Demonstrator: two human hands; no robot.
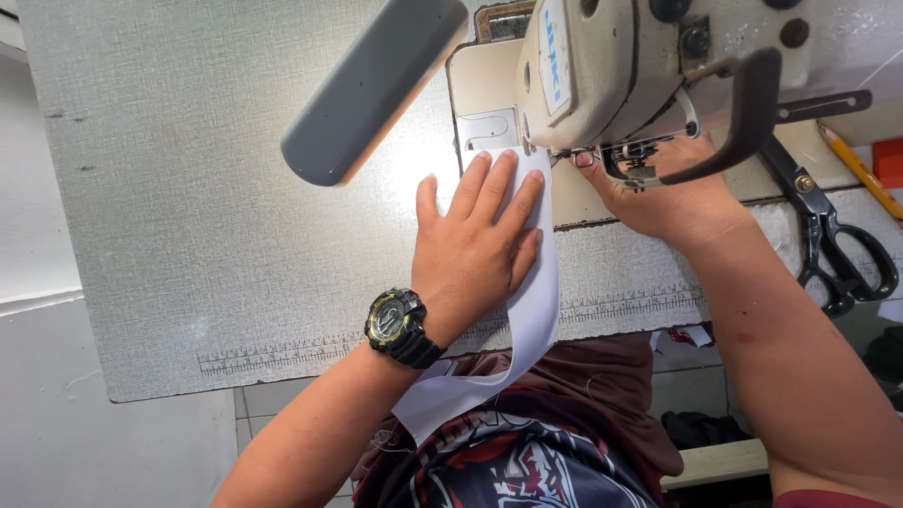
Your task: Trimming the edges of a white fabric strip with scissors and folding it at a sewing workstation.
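Keep the white fabric strip (531, 310) running straight from your lap over the tabletop (235, 235) edge, I'd judge. Your left hand (475, 240) lies open, fingers spread flat on the strip; ease pressure evenly. Farther off, your right hand (673, 193) sits under the sewing machine (611, 66) head, its grip hidden.

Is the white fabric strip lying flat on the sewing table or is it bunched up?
Flat. The white fabric strip lies smooth on the table under the left hand; its near end hangs over the edge.

One fabric strip (534, 282), one scissors (832, 235) — one pencil (861, 171)
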